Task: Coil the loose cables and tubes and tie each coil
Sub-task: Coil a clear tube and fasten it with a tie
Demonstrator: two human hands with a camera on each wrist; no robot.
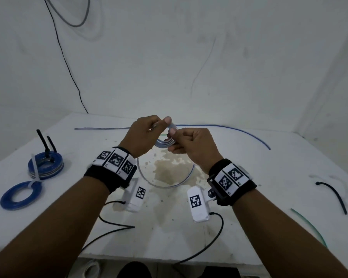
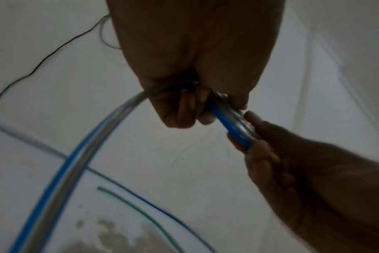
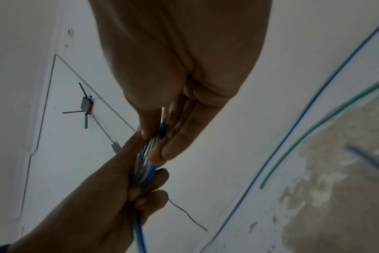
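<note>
Both hands raised together above the table.
The left hand (image 1: 144, 135) and right hand (image 1: 191, 146) meet fingertip to fingertip, fingers curled, each pinching the same coil (image 1: 167, 142); both forearms reach forward, banded at the wrists.

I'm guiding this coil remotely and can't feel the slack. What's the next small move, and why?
Probably wind one more loop: the left hand and right hand both pinch the small coil above the table, but a long run of tube hangs below it and trails across the far side. Tying looks premature while that much lies loose.
</note>
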